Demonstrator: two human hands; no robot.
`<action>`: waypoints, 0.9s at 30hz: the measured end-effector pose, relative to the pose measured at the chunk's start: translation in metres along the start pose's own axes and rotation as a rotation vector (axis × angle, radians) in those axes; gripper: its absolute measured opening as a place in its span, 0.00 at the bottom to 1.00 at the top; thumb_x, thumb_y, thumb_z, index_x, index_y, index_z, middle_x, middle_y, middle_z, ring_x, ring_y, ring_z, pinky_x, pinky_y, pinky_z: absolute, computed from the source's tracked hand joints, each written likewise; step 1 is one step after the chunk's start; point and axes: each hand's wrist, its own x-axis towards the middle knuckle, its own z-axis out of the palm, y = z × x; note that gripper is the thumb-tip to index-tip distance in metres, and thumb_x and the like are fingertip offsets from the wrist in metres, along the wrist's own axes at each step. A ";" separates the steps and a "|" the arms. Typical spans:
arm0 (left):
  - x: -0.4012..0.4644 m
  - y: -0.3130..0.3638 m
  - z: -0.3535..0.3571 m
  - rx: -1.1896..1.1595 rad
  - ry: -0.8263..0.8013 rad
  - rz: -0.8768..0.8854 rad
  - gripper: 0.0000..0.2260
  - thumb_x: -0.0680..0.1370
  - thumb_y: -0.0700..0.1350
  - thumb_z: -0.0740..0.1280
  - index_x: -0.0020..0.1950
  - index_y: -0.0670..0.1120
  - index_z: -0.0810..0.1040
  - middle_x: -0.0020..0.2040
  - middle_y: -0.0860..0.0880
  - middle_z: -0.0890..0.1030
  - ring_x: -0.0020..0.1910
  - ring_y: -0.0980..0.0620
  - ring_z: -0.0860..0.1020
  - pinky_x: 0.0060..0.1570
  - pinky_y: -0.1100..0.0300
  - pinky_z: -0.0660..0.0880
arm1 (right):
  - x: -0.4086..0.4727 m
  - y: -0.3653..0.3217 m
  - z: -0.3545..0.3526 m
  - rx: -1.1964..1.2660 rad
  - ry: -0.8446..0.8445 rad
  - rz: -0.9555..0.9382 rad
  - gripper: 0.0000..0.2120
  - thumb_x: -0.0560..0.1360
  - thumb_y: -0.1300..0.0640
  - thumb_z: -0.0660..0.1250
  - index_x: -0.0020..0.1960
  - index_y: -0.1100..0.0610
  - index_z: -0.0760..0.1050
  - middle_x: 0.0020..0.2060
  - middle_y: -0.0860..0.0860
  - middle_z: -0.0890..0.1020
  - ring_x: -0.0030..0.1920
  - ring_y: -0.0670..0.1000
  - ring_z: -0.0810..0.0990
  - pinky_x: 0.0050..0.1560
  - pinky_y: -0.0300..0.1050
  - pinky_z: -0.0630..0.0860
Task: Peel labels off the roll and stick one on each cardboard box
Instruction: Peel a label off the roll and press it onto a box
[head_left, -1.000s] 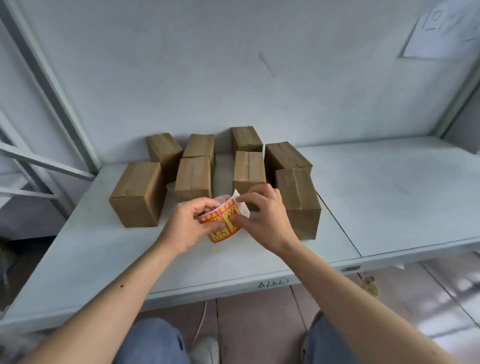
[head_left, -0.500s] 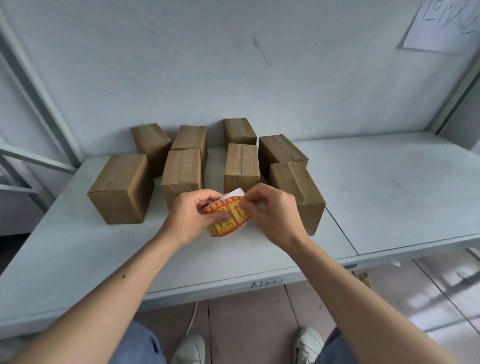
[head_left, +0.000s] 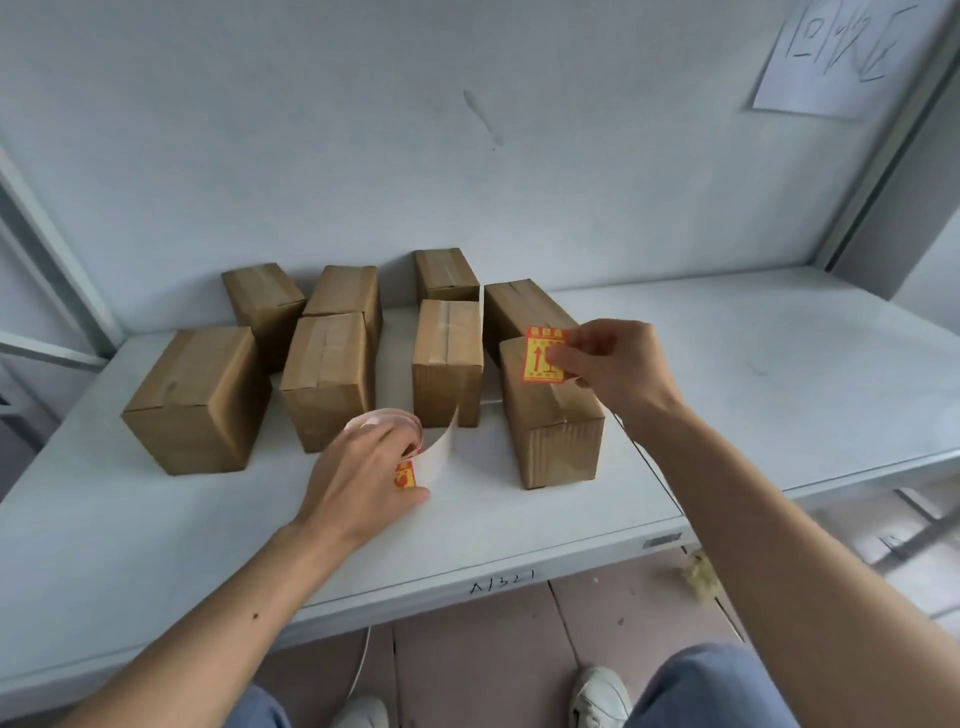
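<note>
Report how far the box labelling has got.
Done: no brown cardboard box shows a label yet. In hand: the right hand holds one peeled red-and-yellow label over the nearest right box; the left hand holds the label roll. Left: all eight boxes.

The front edge of the white bench (head_left: 519, 558) carries a handwritten black mark that reads roughly "A1321"; the first strokes are loose and hard to be sure of. A sheet of paper (head_left: 831, 57) fixed to the wall at the upper right bears large hand-drawn characters, too sketchy to read. The label (head_left: 540, 354) pinched in the right hand (head_left: 613, 364) is red and yellow with a red upward arrow; its small print is too fine to read. The label roll (head_left: 402, 447) under the left hand (head_left: 363, 478) shows a red-and-yellow scrap, unreadable.
</note>
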 end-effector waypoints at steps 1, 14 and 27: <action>0.002 0.004 -0.003 -0.032 0.010 -0.037 0.22 0.63 0.54 0.78 0.51 0.50 0.76 0.54 0.53 0.79 0.54 0.51 0.76 0.50 0.59 0.72 | 0.005 0.003 -0.004 -0.001 -0.010 0.027 0.08 0.67 0.62 0.78 0.38 0.52 0.80 0.32 0.50 0.85 0.33 0.49 0.83 0.38 0.48 0.78; 0.093 0.062 -0.004 -0.392 -0.324 -0.062 0.50 0.63 0.73 0.66 0.78 0.52 0.52 0.78 0.57 0.52 0.76 0.55 0.53 0.73 0.51 0.59 | 0.049 0.015 -0.003 -0.206 0.009 0.158 0.10 0.64 0.58 0.80 0.41 0.57 0.81 0.40 0.54 0.84 0.37 0.52 0.82 0.33 0.46 0.80; 0.102 0.064 0.006 -0.097 -0.306 0.069 0.50 0.63 0.78 0.56 0.77 0.48 0.56 0.78 0.53 0.56 0.76 0.54 0.52 0.73 0.54 0.53 | 0.052 0.019 0.000 -0.262 -0.013 0.144 0.10 0.62 0.58 0.80 0.39 0.55 0.81 0.42 0.54 0.84 0.42 0.51 0.83 0.36 0.42 0.79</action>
